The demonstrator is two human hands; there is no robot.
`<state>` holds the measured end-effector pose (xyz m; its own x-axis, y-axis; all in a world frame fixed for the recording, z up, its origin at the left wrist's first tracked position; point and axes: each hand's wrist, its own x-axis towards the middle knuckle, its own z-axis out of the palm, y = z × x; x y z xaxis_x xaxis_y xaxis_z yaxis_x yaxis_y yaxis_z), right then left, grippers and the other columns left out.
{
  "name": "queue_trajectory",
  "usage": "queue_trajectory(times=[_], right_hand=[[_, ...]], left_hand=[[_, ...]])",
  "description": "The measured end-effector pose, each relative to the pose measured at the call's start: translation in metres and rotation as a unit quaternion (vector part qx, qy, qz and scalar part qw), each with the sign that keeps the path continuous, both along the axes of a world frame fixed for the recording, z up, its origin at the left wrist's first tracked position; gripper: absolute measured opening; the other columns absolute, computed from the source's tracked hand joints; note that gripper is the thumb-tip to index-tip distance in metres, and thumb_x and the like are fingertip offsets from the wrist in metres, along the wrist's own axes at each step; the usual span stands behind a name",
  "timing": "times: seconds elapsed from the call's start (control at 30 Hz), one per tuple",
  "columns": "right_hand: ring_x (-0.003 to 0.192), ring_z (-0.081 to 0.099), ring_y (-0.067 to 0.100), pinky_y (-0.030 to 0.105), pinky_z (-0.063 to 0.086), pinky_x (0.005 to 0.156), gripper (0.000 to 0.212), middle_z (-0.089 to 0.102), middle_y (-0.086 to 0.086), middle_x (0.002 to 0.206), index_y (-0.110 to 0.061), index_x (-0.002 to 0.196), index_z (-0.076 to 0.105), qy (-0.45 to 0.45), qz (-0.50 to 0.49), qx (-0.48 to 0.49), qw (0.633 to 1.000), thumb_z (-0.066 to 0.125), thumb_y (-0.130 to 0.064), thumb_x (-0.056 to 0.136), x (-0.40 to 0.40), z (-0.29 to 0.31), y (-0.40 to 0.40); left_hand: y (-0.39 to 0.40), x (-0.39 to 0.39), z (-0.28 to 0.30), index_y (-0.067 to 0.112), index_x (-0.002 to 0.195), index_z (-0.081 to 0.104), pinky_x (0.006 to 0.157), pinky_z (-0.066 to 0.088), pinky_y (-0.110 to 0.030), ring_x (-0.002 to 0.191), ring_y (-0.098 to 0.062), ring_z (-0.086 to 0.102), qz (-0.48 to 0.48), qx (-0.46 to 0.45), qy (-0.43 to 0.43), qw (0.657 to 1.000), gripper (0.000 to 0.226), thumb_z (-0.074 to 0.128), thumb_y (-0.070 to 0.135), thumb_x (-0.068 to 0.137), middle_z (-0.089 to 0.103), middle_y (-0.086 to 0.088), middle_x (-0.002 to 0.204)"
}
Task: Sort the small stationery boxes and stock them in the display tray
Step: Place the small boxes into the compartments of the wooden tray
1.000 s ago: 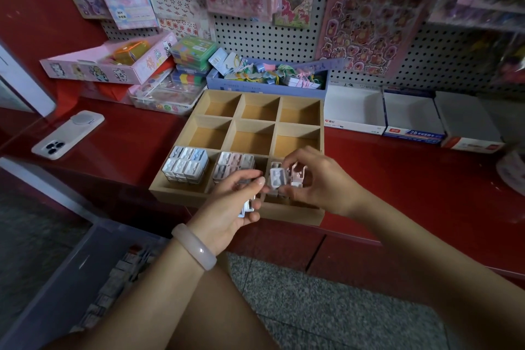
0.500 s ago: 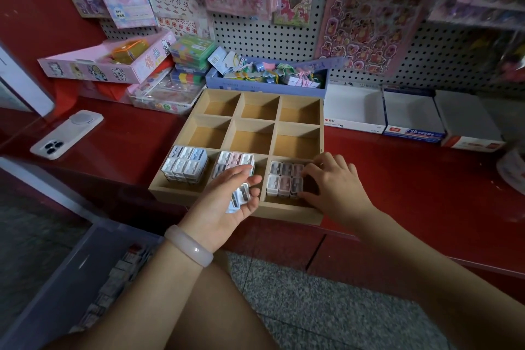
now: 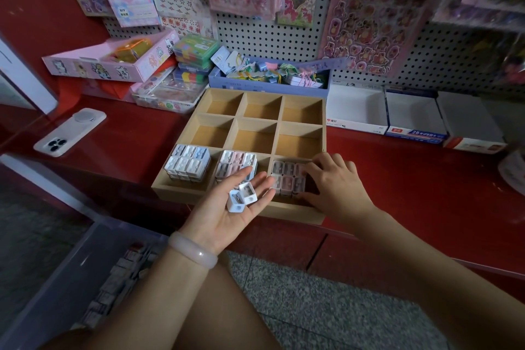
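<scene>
The step in hand looks like filling the near right compartment of the wooden display tray [image 3: 181, 179], which sits on the red bench [image 3: 426, 179]. The left hand [image 3: 227, 207] lies palm up with straight fingers just in front of the tray's near wall, carrying two small white boxes [image 3: 241, 197] loose on the palm. The right hand [image 3: 338, 185] rests on the pinkish boxes [image 3: 287, 176] in that compartment, fingers bent over their right end; whether it pinches one or only squares the block I cannot tell. To do this well, the right hand should press the block tight toward the divider so a clean gap opens, then take one box at a time from the palm, matching colour to the right group: the bluish-white set [image 3: 187, 162] fills the near left compartment, the mixed white and pink set [image 3: 235, 163] the middle one. The palm should stay level, since nothing clamps its load. The right hand hides the compartment's right part, the left fingers cover the middle set's front, and the grey bin [image 3: 93, 278] below holds blurred, unreadable stock.
</scene>
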<state>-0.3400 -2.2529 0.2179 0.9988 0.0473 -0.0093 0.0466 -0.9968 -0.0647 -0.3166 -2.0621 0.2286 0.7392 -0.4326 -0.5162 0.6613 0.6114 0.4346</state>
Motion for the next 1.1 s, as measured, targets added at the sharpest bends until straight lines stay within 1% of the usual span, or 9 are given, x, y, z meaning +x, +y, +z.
queue_trajectory(times=[0.13, 0.23, 0.33, 0.43, 0.57, 0.73, 0.9, 1.0, 1.1], right_hand=[[0.118, 0.038, 0.026, 0.038, 0.030, 0.096, 0.048, 0.042, 0.005, 0.131, -0.016, 0.125, 0.054, -0.007, -0.011, -0.002, 1.000, 0.054, -0.046, 0.088, -0.0038, 0.0013, 0.0008], [0.120, 0.036, 0.026, 0.038, 0.030, 0.096, 0.041, 0.042, 0.004, 0.132, -0.019, 0.124, 0.057, 0.003, -0.007, 0.002, 1.000, 0.051, -0.043, 0.091, -0.0040, 0.0005, 0.0038], [0.122, 0.034, 0.024, 0.037, 0.029, 0.097, 0.039, 0.041, 0.002, 0.133, -0.024, 0.126, 0.057, 0.016, 0.002, -0.001, 1.000, 0.047, -0.044, 0.093, -0.0034, 0.0015, 0.0033], [0.121, 0.034, 0.023, 0.037, 0.029, 0.097, 0.041, 0.041, 0.001, 0.133, -0.025, 0.125, 0.057, 0.023, 0.004, -0.013, 1.000, 0.044, -0.048, 0.093, -0.0034, 0.0023, 0.0012], [0.119, 0.036, 0.023, 0.036, 0.030, 0.096, 0.050, 0.042, 0.002, 0.131, -0.019, 0.124, 0.054, 0.015, -0.016, -0.023, 0.999, 0.048, -0.054, 0.089, -0.0013, 0.0018, 0.0016], [0.118, 0.039, 0.026, 0.039, 0.031, 0.096, 0.050, 0.043, 0.006, 0.130, -0.019, 0.129, 0.049, 0.004, -0.014, -0.024, 1.000, 0.050, -0.050, 0.089, -0.0006, -0.0007, 0.0041], [0.120, 0.037, 0.025, 0.039, 0.031, 0.098, 0.050, 0.041, 0.005, 0.132, -0.022, 0.131, 0.047, 0.008, -0.006, -0.032, 0.999, 0.046, -0.051, 0.091, -0.0021, 0.0011, 0.0016], [0.120, 0.037, 0.025, 0.038, 0.031, 0.098, 0.051, 0.041, 0.004, 0.132, -0.022, 0.132, 0.046, 0.008, -0.004, -0.044, 0.999, 0.047, -0.051, 0.091, -0.0004, 0.0012, 0.0023], [0.121, 0.036, 0.025, 0.039, 0.031, 0.098, 0.052, 0.041, 0.005, 0.132, -0.021, 0.132, 0.045, 0.011, 0.000, -0.052, 0.999, 0.047, -0.052, 0.091, 0.0014, 0.0012, 0.0040]], left_hand=[[0.0007, -0.0002, -0.0014, -0.001, 0.109, 0.060, 0.075, 0.058, -0.047, 0.091, -0.032, 0.070, -0.004, 0.001, -0.002, 1.000, 0.036, 0.061, 0.005, 0.074, 0.070, -0.022, 0.096], [0.0002, -0.0002, -0.0013, -0.002, 0.119, 0.057, 0.076, 0.058, -0.046, 0.094, -0.032, 0.069, -0.009, 0.004, -0.003, 1.000, 0.044, 0.061, 0.005, 0.076, 0.070, -0.022, 0.099], [0.0005, 0.0001, -0.0015, -0.001, 0.128, 0.052, 0.077, 0.058, -0.046, 0.095, -0.032, 0.069, -0.012, 0.005, -0.007, 1.000, 0.051, 0.061, 0.006, 0.078, 0.070, -0.021, 0.102], [0.0010, -0.0002, -0.0015, -0.001, 0.129, 0.051, 0.078, 0.057, -0.046, 0.095, -0.032, 0.069, -0.010, 0.004, -0.011, 1.000, 0.054, 0.061, 0.007, 0.077, 0.070, -0.021, 0.103], [0.0004, -0.0014, -0.0022, -0.001, 0.127, 0.053, 0.075, 0.058, -0.045, 0.095, -0.032, 0.069, -0.012, 0.006, -0.011, 1.000, 0.048, 0.060, 0.007, 0.080, 0.070, -0.022, 0.100], [0.0004, -0.0010, -0.0024, 0.000, 0.125, 0.054, 0.076, 0.058, -0.045, 0.096, -0.031, 0.068, -0.014, 0.013, -0.008, 1.000, 0.040, 0.057, 0.007, 0.086, 0.070, -0.021, 0.101], [-0.0005, -0.0008, -0.0001, 0.000, 0.125, 0.054, 0.075, 0.058, -0.044, 0.096, -0.030, 0.068, -0.013, 0.012, -0.008, 1.000, 0.048, 0.061, 0.007, 0.078, 0.070, -0.021, 0.099], [-0.0014, -0.0013, -0.0005, 0.000, 0.128, 0.053, 0.072, 0.059, -0.043, 0.096, -0.030, 0.068, -0.013, 0.018, -0.002, 1.000, 0.041, 0.057, 0.007, 0.087, 0.070, -0.021, 0.101], [-0.0010, -0.0016, 0.0001, 0.000, 0.127, 0.053, 0.071, 0.059, -0.043, 0.094, -0.031, 0.069, -0.016, 0.020, -0.002, 1.000, 0.039, 0.056, 0.007, 0.089, 0.070, -0.021, 0.100]])
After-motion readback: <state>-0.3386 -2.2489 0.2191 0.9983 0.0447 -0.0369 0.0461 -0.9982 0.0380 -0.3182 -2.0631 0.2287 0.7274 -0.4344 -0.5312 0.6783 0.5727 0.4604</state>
